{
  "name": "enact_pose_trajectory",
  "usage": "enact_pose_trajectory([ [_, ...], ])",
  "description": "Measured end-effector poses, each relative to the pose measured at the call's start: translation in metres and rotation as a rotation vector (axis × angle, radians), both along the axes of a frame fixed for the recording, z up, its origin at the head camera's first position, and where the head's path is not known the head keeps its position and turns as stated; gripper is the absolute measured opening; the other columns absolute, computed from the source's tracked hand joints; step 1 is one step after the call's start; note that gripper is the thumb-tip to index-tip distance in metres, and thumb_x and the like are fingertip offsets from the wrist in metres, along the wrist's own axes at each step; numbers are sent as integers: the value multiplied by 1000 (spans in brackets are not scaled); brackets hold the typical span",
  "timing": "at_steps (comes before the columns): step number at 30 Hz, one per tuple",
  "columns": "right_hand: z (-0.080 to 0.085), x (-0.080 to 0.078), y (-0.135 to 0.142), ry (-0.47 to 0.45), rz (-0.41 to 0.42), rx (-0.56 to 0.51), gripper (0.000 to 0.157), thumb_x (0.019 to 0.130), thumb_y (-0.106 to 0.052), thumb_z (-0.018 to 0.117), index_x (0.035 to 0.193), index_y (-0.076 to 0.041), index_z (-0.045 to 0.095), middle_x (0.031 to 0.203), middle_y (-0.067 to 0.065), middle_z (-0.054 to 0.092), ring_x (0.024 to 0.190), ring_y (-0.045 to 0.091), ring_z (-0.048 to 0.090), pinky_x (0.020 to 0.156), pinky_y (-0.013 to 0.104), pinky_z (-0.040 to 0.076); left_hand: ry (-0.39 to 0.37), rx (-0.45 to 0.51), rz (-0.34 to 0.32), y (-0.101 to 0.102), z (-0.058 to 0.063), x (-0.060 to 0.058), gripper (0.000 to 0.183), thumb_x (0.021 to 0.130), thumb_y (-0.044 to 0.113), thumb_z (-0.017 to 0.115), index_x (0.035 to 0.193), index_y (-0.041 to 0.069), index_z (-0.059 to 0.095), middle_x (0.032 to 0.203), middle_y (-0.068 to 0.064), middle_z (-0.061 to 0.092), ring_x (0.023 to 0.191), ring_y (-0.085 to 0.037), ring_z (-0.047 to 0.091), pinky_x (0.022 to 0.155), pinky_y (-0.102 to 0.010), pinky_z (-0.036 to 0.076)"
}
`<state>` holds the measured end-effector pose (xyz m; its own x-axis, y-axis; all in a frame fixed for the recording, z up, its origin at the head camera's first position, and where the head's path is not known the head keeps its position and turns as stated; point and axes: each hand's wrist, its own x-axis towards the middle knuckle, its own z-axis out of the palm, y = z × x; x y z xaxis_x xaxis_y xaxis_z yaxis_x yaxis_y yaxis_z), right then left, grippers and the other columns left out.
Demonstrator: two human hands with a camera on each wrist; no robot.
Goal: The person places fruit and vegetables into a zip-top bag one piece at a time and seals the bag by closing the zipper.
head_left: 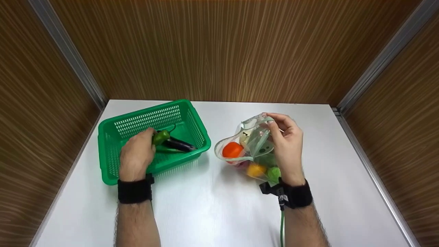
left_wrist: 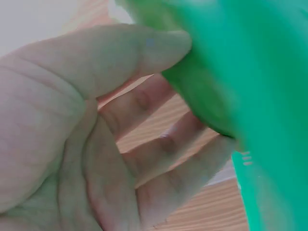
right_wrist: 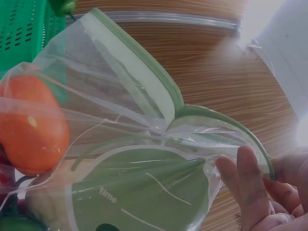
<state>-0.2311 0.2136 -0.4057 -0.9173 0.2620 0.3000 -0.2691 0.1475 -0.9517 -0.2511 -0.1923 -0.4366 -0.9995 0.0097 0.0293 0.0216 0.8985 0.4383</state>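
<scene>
Here, left hand (head_left: 138, 152) clamped on a green pepper (head_left: 161, 137) (right hand (head_left: 288, 141) likewise, on a clear bag (head_left: 256, 144)).

Head view high, facing forward-down, wrist views close; basket (head_left: 147, 120) in all

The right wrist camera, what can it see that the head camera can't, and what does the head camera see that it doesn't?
Only the right wrist view lets you read the word "time" printed on the clear bag.

Only the head view shows the left hand, the dark eggplant and the black wristbands.

Both show the right hand pinching the bag's edge, the red-orange tomato in the bag, a green pepper and the green basket.
</scene>
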Motion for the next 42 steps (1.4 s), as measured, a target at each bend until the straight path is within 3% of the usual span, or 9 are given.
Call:
enact_pose_trajectory([
  [10,1,0,0,-4,0,-8,24,119,-9,68,138,-7,81,124,-2,86,105,14,84,82,23,71,186,102,-60,23,9,-4,46,113,-1,69,159,0,64,159,-26,72,144,-52,71,121,-70,59],
  [15,1,0,0,-2,0,-15,23,119,-10,69,138,-6,81,125,-3,87,106,14,85,81,23,71,231,162,-87,36,11,-7,50,116,4,67,165,2,60,167,-23,68,153,-48,67,130,-67,54],
  [23,1,0,1,-2,3,-15,23,119,-11,68,138,-7,81,126,1,87,107,16,85,82,23,71,273,237,-149,60,16,-6,57,119,13,68,174,9,53,175,-18,61,159,-41,64,133,-62,54],
  [28,1,0,0,-10,3,-8,24,119,-12,68,139,-7,81,127,2,86,108,16,85,83,24,71,287,320,-183,77,18,-4,58,118,14,70,173,10,53,173,-17,62,155,-38,68,131,-59,57],
  [36,1,0,0,-18,0,-7,23,119,-11,68,139,-8,81,124,0,87,107,16,85,83,24,72,343,494,-285,104,18,3,64,112,7,77,171,11,51,162,-17,67,141,-36,76,110,-50,71],
  [42,1,0,0,-12,9,-16,23,119,-10,68,138,-7,81,127,2,87,109,16,86,84,24,72,315,613,-345,124,18,9,68,108,3,79,170,13,52,161,-19,66,141,-36,74,106,-48,72],
])
